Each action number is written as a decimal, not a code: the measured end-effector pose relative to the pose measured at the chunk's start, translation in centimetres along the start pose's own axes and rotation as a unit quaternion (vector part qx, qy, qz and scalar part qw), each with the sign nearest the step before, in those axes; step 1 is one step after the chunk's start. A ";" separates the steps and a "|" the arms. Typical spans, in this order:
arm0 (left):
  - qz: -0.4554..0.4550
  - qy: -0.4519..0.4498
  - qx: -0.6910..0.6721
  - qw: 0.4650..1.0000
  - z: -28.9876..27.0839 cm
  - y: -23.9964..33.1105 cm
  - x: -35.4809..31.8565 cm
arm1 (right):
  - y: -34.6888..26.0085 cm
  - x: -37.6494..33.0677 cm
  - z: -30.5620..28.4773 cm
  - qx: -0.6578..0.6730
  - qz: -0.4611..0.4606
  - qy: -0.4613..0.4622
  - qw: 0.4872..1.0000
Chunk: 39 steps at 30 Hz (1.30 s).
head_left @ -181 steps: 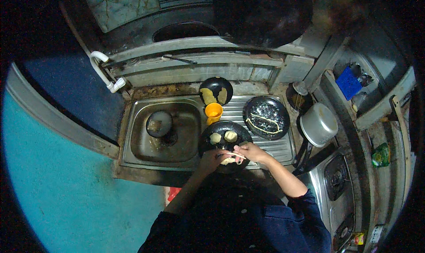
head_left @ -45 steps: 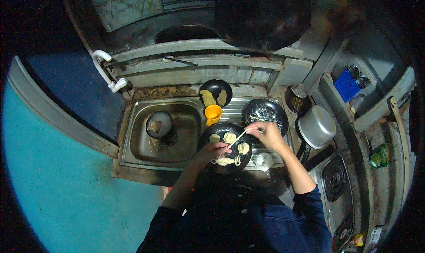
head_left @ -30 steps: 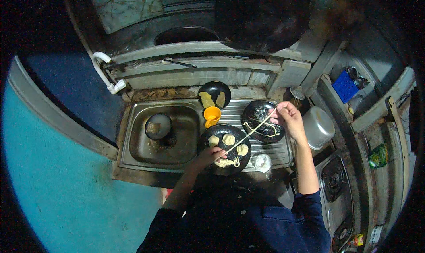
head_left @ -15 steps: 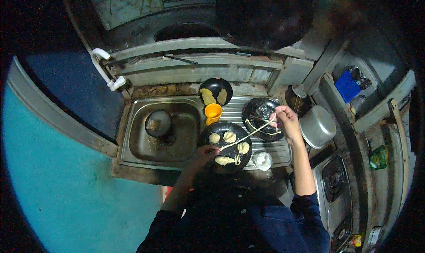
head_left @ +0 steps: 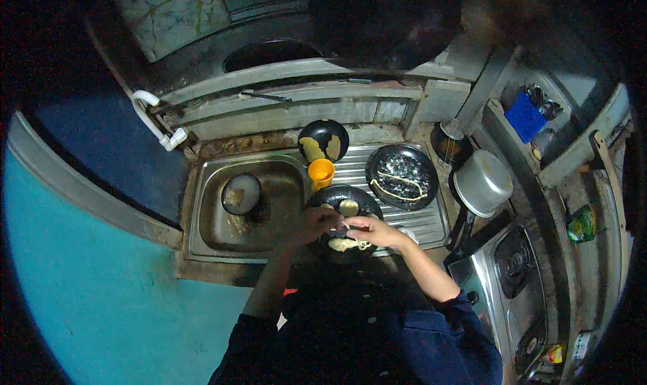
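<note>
My left hand (head_left: 319,225) and my right hand (head_left: 375,232) meet over a round black pan (head_left: 342,190) on the sink's drainboard. Their bent fingertips close on a pale dough strand (head_left: 346,228), most of it hidden by the fingers. Flattened dough lumps lie in the pan, among them a round one (head_left: 348,208) beyond my hands. A longer dough piece with thin loops (head_left: 350,244) sits just under my fingers. To the right, a floury black tray (head_left: 426,167) carries another thin strand of dough (head_left: 404,180).
An orange mug (head_left: 321,170) stands behind the pan, near a small dark plate (head_left: 323,127) with flat yellowish pieces. The steel sink (head_left: 283,240) at left holds a round pot (head_left: 241,194). A large silver pot (head_left: 484,183) and a stove (head_left: 513,264) are at right.
The strand was stretched between my hands, with the right one raised over the tray. My right hand has since come left and down to my left hand, and the tray shows uncovered.
</note>
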<state>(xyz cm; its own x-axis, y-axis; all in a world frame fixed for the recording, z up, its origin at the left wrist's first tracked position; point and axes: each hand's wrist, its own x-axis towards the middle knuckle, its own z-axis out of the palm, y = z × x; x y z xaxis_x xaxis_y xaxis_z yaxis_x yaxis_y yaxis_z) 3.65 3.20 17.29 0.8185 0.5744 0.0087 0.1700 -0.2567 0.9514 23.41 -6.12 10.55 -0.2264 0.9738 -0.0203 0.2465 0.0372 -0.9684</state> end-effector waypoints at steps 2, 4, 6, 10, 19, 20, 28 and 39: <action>-0.033 0.008 0.037 0.999 -0.5 -0.7 0.3 | -0.4 0.7 0.3 0.037 0.059 -0.087 0.994; -0.099 0.036 0.069 0.992 -1.3 -0.4 0.1 | -1.2 0.6 0.1 0.078 0.004 -0.079 0.994; -0.160 0.076 0.079 0.981 -2.4 0.4 -0.6 | -1.0 0.2 -0.8 0.099 0.023 -0.064 0.993; -0.102 0.098 0.059 0.988 -3.5 -4.4 -2.1 | -1.8 -0.1 -1.9 0.100 0.071 -0.063 0.990; -0.053 0.091 0.045 0.993 2.0 0.9 -2.2 | -4.8 1.2 -1.9 0.080 0.045 -0.111 0.990; -0.053 0.040 0.022 0.998 1.4 0.7 -1.8 | -5.3 1.4 -2.0 0.063 0.043 -0.119 0.990; -0.037 0.037 0.015 0.999 0.7 -4.0 -1.4 | -7.5 0.8 -3.0 -0.054 0.075 -0.026 0.995; -0.069 0.064 -0.093 0.991 1.7 -1.8 -2.0 | -6.8 1.0 -3.0 -0.043 0.112 -0.004 0.993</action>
<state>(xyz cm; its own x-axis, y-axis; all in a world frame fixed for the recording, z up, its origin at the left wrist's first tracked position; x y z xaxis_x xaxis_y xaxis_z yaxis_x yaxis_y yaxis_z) 2.62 1.18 15.03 0.7161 0.6910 -0.0986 0.1617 -0.0268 0.9865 24.35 -4.71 17.84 -0.1642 0.9581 -0.2349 0.3716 -0.1605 -0.9144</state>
